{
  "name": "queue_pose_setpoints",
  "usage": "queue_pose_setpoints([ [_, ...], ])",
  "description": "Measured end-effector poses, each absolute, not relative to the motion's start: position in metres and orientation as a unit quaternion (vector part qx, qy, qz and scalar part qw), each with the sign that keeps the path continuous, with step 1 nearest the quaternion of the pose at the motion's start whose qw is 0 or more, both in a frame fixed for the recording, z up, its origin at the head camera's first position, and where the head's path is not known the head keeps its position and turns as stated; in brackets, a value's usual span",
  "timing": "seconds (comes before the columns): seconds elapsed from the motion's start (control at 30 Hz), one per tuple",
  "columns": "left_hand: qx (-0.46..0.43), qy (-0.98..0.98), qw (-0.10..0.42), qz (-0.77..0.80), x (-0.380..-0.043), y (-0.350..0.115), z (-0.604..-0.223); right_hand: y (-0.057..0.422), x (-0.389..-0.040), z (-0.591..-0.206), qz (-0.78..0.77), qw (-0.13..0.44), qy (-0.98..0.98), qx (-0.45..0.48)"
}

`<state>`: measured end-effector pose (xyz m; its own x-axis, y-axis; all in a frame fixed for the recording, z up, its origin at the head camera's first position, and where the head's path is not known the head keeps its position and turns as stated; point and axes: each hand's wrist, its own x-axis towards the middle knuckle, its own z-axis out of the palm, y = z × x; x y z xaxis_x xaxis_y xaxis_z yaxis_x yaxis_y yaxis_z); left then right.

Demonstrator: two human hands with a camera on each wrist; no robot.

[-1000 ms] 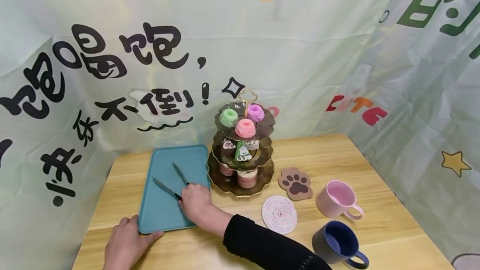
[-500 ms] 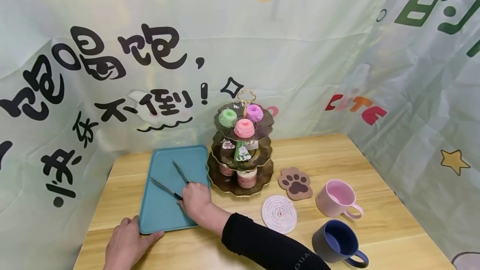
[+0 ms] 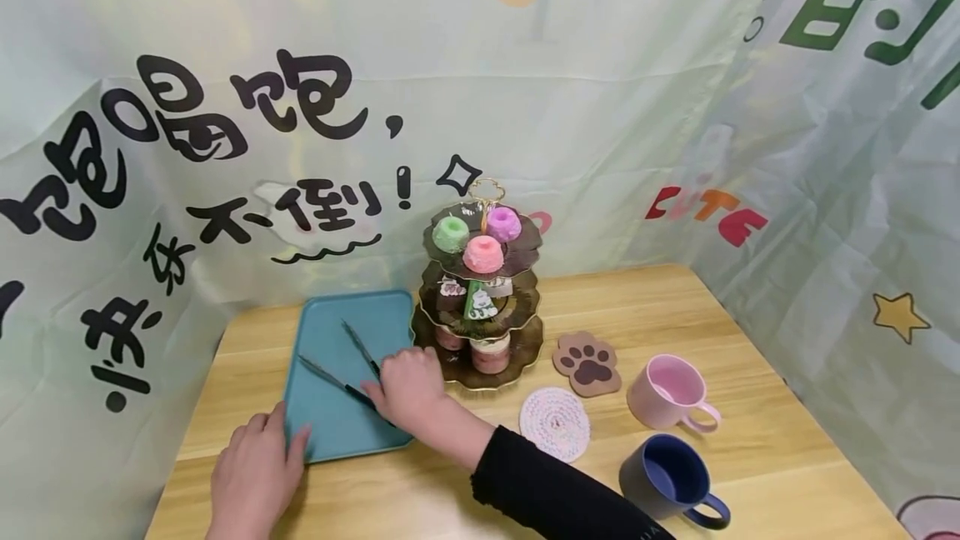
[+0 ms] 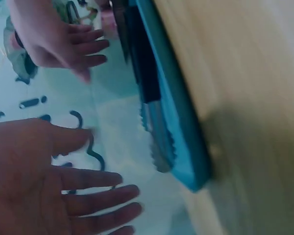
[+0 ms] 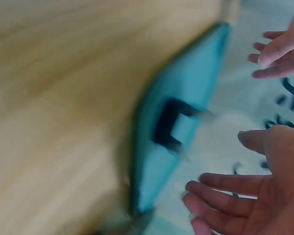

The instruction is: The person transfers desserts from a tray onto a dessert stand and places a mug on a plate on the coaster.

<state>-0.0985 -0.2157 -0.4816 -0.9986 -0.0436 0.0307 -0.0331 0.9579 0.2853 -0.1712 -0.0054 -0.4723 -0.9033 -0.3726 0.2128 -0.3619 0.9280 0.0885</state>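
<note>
A pair of tongs point(image 3: 357, 394) with black handles and metal ends lies on the blue-green tray point(image 3: 388, 315). My right hand point(image 3: 411, 386) hovers over the tray's right side, covering part of the tongs. In the right wrist view its fingers point(image 5: 225, 198) are spread and hold nothing, and the black tongs handle point(image 5: 165, 125) lies apart from them. Beside the tray's near left corner is my left hand point(image 3: 255, 473). The left wrist view shows its fingers point(image 4: 100, 203) extended, apart from the serrated tongs ends point(image 4: 159, 147).
Right of the tray stands a three-tier stand point(image 3: 517, 357) bearing several small cakes. A paw-shaped coaster point(image 3: 587, 363), a round woven coaster point(image 3: 555, 423), a pink mug point(image 3: 660, 398) and a dark blue mug point(image 3: 652, 482) are farther right. Printed cloth point(image 3: 600, 107) hangs behind the table.
My right hand has let go of the tongs, lifting up and to the right. My left hand has come off the tray's corner, its thumb moving up. The tongs stay on the tray.
</note>
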Motion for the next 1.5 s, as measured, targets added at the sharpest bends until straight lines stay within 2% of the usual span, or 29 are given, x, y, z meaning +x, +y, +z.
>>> queue_pose_setpoints([
  [0.17,-0.051,-0.974,0.146,-0.167,-0.091,-0.195,-0.472,0.030,-0.157,-0.442,0.028,0.141,-0.975,0.171],
  [0.3,-0.105,-0.960,0.191,-0.174,-0.089,-0.179,-0.470,0.064,-0.140,-0.431,0.090,0.180,-0.965,0.166],
  [0.43,-0.120,-0.960,0.188,-0.167,-0.088,-0.165,-0.470,0.097,-0.117,-0.431,0.139,0.195,-0.958,0.155],
  [0.63,-0.137,-0.959,0.182,-0.168,-0.086,-0.142,-0.477,0.134,-0.089,-0.443,0.167,0.186,-0.962,0.111],
  [0.97,-0.141,-0.962,0.160,-0.168,-0.088,-0.116,-0.482,0.169,-0.062,-0.479,0.165,0.106,-0.979,0.053],
  [1.3,-0.142,-0.965,0.143,-0.170,-0.089,-0.110,-0.488,0.184,-0.053,-0.504,0.127,0.046,-0.990,0.038],
  [1.5,-0.140,-0.962,0.154,-0.179,-0.087,-0.112,-0.492,0.183,-0.053,-0.513,0.119,0.053,-0.990,0.052],
])
